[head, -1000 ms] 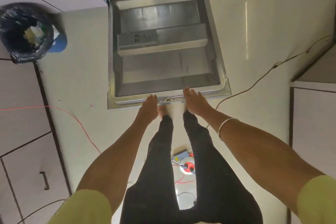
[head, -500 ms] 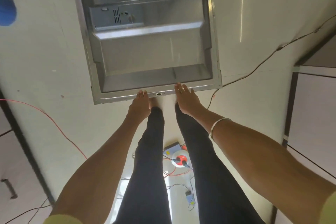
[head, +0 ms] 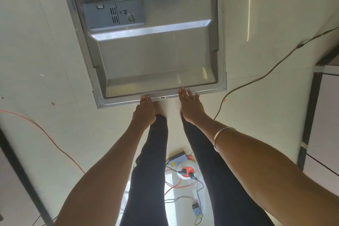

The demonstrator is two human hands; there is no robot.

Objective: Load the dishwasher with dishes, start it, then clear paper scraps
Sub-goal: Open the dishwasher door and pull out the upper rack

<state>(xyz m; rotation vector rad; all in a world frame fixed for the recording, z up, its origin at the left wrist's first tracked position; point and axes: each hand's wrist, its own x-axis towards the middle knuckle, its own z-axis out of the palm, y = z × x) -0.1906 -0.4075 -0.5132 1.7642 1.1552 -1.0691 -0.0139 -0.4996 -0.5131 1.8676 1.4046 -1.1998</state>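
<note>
A: Where is the dishwasher door point(head: 152, 57)?
B: It fills the upper middle of the view, its steel inner face toward the camera, with the grey detergent dispenser point(head: 113, 15) set in its upper left part. Its free edge is the one nearest the person.

A: And the hands?
B: Both are at that near edge. The left hand point(head: 145, 112) sits left of the small latch slot point(head: 162, 98), its fingers curled over the rim. The right hand point(head: 190, 105) is right of the slot, fingers straight and a little spread, their tips lying on the rim. There is a ring on each hand.

A: Is either gripping anything else?
B: No. The left holds only the door edge; the right simply rests flat on it.

A: What else shows?
B: A metal bangle point(head: 221, 136) on the right forearm and dark trousers point(head: 152, 170) below. On the pale floor point(head: 36, 42) lie a red cable point(head: 45, 135) at left, a black cable point(head: 260, 77) at right, and, between the legs, a white and red cable reel point(head: 185, 170) with leads plugged in.
</note>
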